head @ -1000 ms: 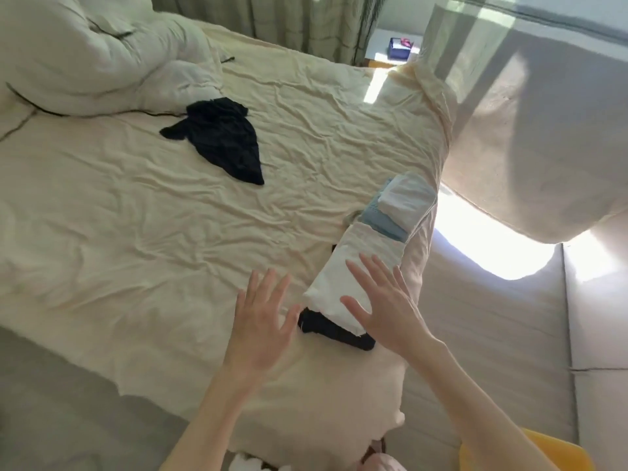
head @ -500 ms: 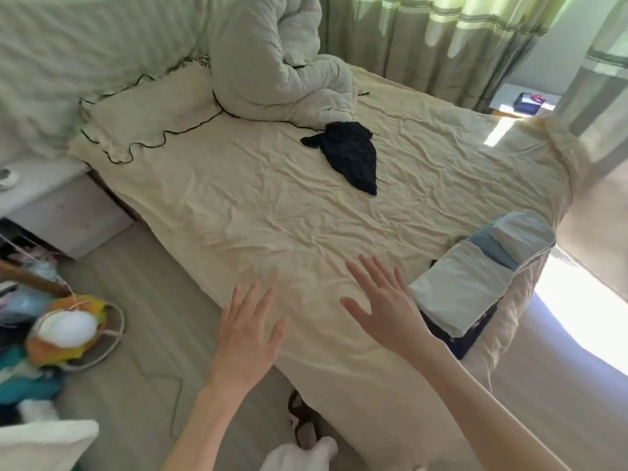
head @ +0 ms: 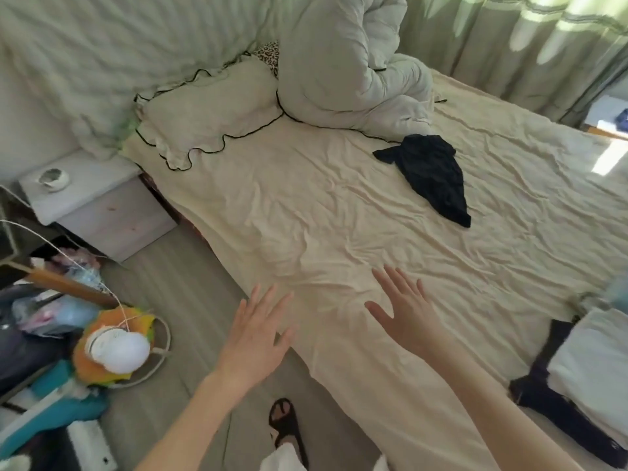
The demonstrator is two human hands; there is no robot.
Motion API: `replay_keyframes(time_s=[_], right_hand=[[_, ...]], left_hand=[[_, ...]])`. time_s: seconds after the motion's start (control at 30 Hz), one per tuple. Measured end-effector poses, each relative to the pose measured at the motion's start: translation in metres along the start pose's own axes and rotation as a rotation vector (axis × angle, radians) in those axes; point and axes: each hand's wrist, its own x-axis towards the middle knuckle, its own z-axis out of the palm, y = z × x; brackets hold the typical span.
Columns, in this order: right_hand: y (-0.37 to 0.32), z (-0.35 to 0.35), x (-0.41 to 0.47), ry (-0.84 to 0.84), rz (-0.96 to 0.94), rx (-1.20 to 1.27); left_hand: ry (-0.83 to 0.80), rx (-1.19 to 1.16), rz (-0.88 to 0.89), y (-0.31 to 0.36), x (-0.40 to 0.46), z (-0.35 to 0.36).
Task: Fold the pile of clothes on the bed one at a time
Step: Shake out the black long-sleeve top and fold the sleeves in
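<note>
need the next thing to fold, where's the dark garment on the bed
In the head view the dark garment lies crumpled on the cream sheet, upper right of centre, just below the bunched duvet and well beyond both open hands.

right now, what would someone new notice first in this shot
Two open hands, the left hand and the right hand, reach forward with spread fingers over the near edge of the bed. A crumpled dark garment lies alone on the pale sheet farther back, near the bunched duvet. A stack of folded clothes sits at the right edge.
</note>
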Motion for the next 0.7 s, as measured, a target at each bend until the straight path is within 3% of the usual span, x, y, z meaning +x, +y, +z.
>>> replay_keyframes(time_s=[0.17, 0.33, 0.53, 0.7], right_hand=[[-0.038, 0.007, 0.076, 0.029, 0.040, 0.045], [-0.028, 0.015, 0.145, -0.016, 0.135, 0.024], [0.038, 0.030, 0.257, -0.046, 0.260, 0.008], [0.134, 0.052, 0.381, -0.034, 0.401, 0.003]], left_hand=[[0.013, 0.025, -0.020, -0.068, 0.083, -0.055], [-0.078, -0.001, 0.018, -0.089, 0.164, -0.050], [-0.214, 0.003, 0.085, -0.091, 0.290, -0.003], [-0.291, 0.076, 0.163, -0.064, 0.442, 0.077]])
